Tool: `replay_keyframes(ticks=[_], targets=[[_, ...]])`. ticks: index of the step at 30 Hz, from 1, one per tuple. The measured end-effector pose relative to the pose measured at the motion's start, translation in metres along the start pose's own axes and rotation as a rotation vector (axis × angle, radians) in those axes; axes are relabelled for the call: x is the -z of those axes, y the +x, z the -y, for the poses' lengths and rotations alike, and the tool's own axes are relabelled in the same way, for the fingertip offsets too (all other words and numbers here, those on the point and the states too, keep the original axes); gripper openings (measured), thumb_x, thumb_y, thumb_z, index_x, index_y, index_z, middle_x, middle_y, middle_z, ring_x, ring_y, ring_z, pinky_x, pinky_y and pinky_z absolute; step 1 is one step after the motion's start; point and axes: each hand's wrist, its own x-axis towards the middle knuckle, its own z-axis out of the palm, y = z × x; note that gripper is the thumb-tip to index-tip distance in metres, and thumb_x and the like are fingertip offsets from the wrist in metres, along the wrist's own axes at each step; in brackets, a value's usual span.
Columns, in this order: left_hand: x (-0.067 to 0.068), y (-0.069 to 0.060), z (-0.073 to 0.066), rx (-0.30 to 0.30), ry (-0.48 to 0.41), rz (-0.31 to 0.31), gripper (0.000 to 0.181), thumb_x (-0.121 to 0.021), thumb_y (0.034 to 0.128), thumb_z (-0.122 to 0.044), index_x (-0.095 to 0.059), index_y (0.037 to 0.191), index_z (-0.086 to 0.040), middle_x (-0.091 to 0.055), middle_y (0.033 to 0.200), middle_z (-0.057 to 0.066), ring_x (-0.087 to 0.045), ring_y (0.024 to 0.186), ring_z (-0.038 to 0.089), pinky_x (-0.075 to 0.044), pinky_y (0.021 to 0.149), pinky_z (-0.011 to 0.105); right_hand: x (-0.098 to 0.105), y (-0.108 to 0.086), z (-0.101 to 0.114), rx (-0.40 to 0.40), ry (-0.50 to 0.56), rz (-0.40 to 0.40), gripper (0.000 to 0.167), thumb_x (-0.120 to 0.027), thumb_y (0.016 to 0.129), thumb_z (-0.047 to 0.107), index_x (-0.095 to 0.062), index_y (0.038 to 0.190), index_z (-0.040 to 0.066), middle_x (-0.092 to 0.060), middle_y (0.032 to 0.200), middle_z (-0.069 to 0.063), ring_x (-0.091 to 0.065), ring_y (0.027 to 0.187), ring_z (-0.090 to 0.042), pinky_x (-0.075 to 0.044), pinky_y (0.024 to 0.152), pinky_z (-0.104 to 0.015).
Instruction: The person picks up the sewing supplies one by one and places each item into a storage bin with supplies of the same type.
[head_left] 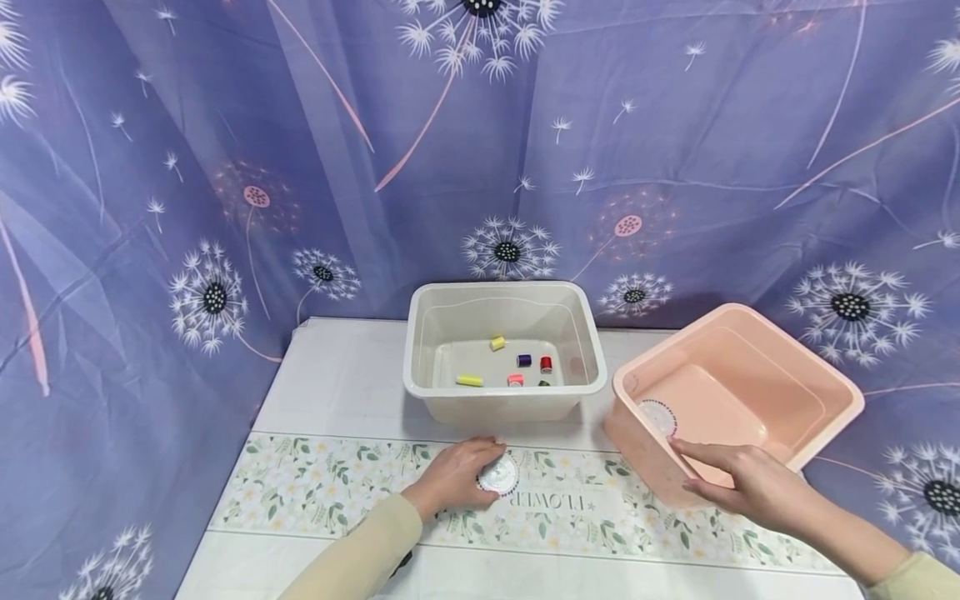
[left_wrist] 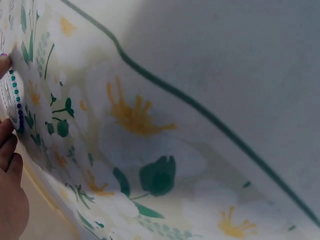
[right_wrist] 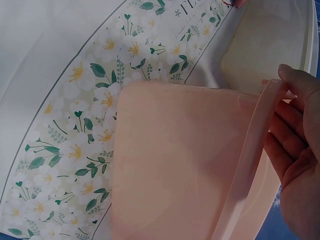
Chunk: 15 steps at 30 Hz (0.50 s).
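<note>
On the floral band of the tabletop, my left hand (head_left: pixel 459 477) grips a round, clear pin wheel (head_left: pixel 499 474) between thumb and fingers. Teal and purple pin heads line the rim of this pin wheel (left_wrist: pixel 16 95) in the left wrist view. Over the near-left rim of the pink bin (head_left: pixel 806 446) hovers my right hand (head_left: pixel 750 479), its thumb and index finger spread apart. A second pin wheel (head_left: pixel 657 417) is inside that bin, close to the index fingertip; whether they touch is unclear. The right wrist view does not show it.
Behind the left hand stands a grey bin (head_left: pixel 504 392) containing several thread spools, among them a purple spool (head_left: pixel 523 361), a red spool (head_left: pixel 546 364) and a yellow spool (head_left: pixel 469 381). A blue dandelion curtain (head_left: pixel 420 208) hangs behind and at the sides.
</note>
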Motion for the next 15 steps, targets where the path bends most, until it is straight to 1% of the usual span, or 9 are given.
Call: replay_keyframes(ticks=[4, 8, 15], targets=[[0.0001, 0.0023, -0.0012, -0.016, 0.035, -0.005, 0.084, -0.091, 0.0814, -0.045, -0.060, 0.153, -0.014, -0.062, 0.152, 0.004, -0.057, 0.143, 0.023, -0.049, 0.119, 0.037, 0.0010, 0.0002, -0.0001, -0.004, -0.003, 0.001, 0.059, -0.096, 0.077, 0.026, -0.078, 0.132, 0.017, -0.081, 0.117, -0.004, -0.080, 0.096, -0.018, -0.059, 0.081, -0.014], [0.0005, 0.0040, -0.0032, -0.013, 0.064, 0.005, 0.084, -0.090, 0.0817, -0.044, -0.059, 0.153, -0.013, -0.061, 0.153, 0.006, -0.056, 0.143, 0.025, -0.049, 0.119, 0.037, 0.0013, 0.0004, 0.0001, -0.007, -0.002, 0.005, 0.059, -0.096, 0.078, 0.027, -0.078, 0.133, 0.017, -0.081, 0.118, -0.003, -0.079, 0.096, -0.018, -0.061, 0.081, -0.016], [0.0008, 0.0055, -0.0042, -0.018, 0.073, 0.012, 0.085, -0.089, 0.0831, -0.043, -0.057, 0.155, -0.011, -0.060, 0.153, 0.006, -0.055, 0.144, 0.026, -0.047, 0.121, 0.038, 0.0004, 0.0003, 0.0011, 0.002, 0.002, -0.006, 0.059, -0.096, 0.077, 0.026, -0.078, 0.132, 0.017, -0.081, 0.117, -0.004, -0.080, 0.096, -0.019, -0.059, 0.082, -0.013]])
